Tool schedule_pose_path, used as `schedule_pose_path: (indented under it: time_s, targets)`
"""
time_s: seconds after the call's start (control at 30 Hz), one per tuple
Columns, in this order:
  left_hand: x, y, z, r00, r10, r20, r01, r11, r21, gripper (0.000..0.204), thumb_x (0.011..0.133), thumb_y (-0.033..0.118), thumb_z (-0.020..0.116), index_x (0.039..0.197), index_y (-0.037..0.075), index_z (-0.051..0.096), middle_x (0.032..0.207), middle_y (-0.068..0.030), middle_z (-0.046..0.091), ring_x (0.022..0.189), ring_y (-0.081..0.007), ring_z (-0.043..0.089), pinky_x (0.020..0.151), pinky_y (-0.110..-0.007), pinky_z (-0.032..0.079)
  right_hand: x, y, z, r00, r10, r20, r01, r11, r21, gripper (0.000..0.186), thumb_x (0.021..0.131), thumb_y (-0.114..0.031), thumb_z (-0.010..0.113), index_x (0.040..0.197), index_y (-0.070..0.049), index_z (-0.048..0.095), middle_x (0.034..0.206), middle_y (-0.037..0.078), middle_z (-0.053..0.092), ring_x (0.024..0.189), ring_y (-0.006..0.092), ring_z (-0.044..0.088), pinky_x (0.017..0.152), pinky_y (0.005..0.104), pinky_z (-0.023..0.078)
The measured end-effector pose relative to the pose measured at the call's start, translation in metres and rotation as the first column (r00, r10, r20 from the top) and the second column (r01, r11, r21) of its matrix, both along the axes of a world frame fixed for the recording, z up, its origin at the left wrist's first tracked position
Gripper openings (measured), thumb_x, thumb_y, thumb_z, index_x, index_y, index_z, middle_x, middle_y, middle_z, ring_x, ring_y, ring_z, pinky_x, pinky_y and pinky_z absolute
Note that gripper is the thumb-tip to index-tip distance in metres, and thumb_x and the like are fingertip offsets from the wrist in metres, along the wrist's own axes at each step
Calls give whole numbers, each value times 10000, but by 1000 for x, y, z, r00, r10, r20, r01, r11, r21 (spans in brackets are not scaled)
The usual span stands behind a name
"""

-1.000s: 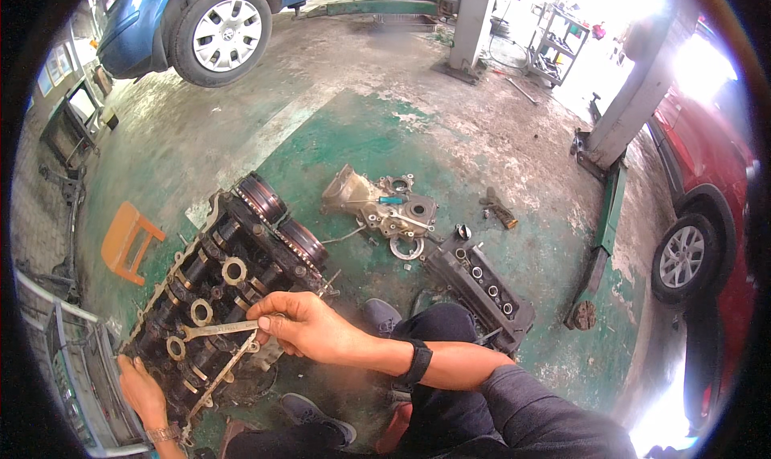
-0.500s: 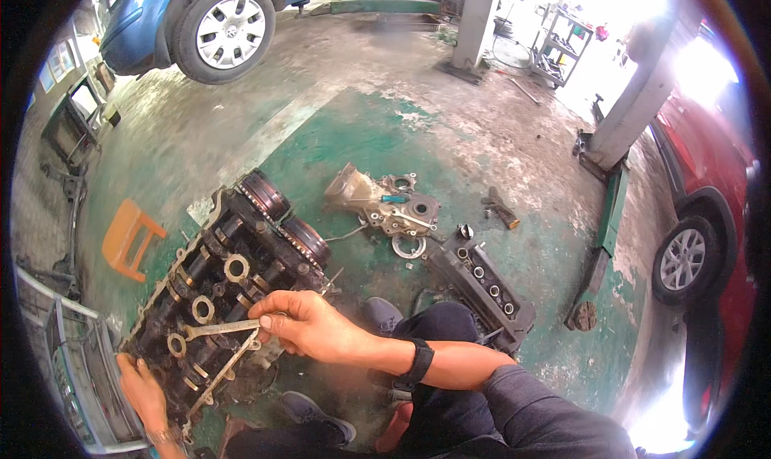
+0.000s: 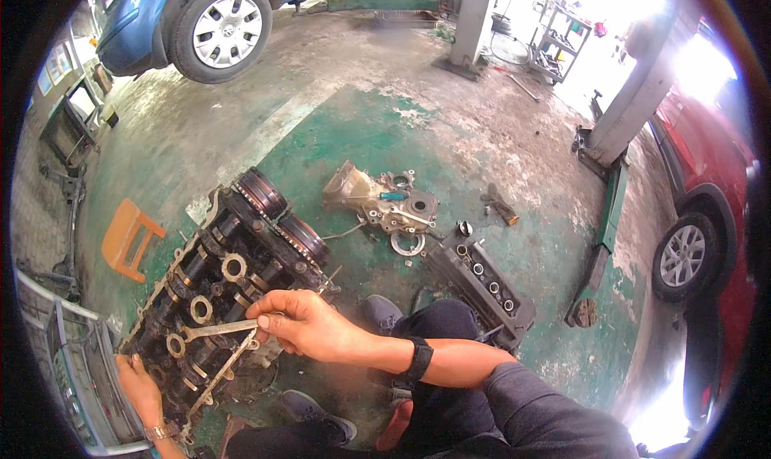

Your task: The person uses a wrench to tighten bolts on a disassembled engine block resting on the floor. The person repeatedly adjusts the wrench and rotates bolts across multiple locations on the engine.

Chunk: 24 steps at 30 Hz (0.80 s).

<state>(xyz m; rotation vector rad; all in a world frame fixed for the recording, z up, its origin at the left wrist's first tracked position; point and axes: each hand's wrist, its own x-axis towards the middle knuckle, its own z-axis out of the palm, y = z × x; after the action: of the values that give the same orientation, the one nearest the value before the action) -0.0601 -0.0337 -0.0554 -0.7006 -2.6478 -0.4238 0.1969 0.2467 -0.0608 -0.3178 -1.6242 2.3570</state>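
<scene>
The engine [image 3: 229, 246], its top bared to show camshafts and two toothed cam sprockets, stands at lower left. My right hand [image 3: 293, 322] is closed on a spanner [image 3: 221, 329], pinching its near end between thumb and fingers. The spanner's far end reaches in among the camshaft caps, near the lowest of three pale rings [image 3: 176, 346]. What its jaw engages is too small to tell. My left hand [image 3: 143, 395] grips the engine's lower left edge, thumb on the near side; some of its fingers are hidden.
On the floor ahead lie a metal engine cover [image 3: 393, 202] bearing a teal-handled screwdriver [image 3: 393, 195] and a black valve cover [image 3: 482, 278]. An orange stool [image 3: 128, 238] stands left. Lift posts [image 3: 634, 106], a blue car [image 3: 136, 25] and a red car [image 3: 699, 154] surround the space.
The view has shifted slightly. My left wrist shows a little more, with a metal band on it. My right hand and the spanner have barely moved.
</scene>
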Motion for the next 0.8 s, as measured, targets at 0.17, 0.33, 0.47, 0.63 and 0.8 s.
schedule_pose_path:
  time_s: [0.17, 0.33, 0.47, 0.63, 0.8]
  targets:
    - [6, 3, 1, 999, 24, -34, -24, 1000, 3, 150, 952, 86, 523, 979, -46, 457, 818, -257, 555, 739, -435, 512, 672, -468, 396, -2, -1, -2, 1000, 12, -16, -11, 999, 40, 243, 975, -159, 525, 1150, -1, 585, 847, 4, 651, 585, 52, 496, 520, 206, 429]
    - [14, 2, 5, 999, -17, 31, 15, 998, 64, 139, 909, 29, 560, 987, -38, 466, 824, -226, 566, 746, -404, 534, 695, -443, 421, -1, -1, -1, 1000, 8, -6, -7, 995, 102, 235, 974, -153, 525, 1137, 1, 594, 840, 9, 654, 594, 52, 508, 529, 205, 438]
    - [10, -3, 8, 997, -61, 39, 59, 997, 46, 131, 896, 18, 568, 971, -36, 475, 827, -219, 569, 752, -393, 542, 703, -433, 430, -1, -2, -1, 1000, 7, 0, -7, 996, 90, 233, 975, -152, 522, 1134, 0, 599, 841, 12, 657, 601, 53, 515, 534, 208, 444]
    - [4, -5, 6, 994, -27, 108, 21, 998, 54, 124, 902, 27, 566, 960, -39, 479, 820, -233, 568, 750, -418, 535, 692, -456, 417, -3, -2, -3, 1000, -5, 1, 5, 995, 104, 230, 974, -148, 521, 1130, 1, 601, 847, 17, 658, 605, 56, 519, 536, 210, 450]
    - [5, -3, 4, 999, -26, 21, 26, 1000, -3, 128, 921, 48, 547, 975, -44, 476, 834, -257, 575, 775, -462, 529, 686, -484, 401, -3, -2, -4, 1000, -7, -12, 9, 991, 132, 225, 973, -136, 518, 1126, 7, 602, 849, 23, 655, 614, 57, 527, 541, 209, 458]
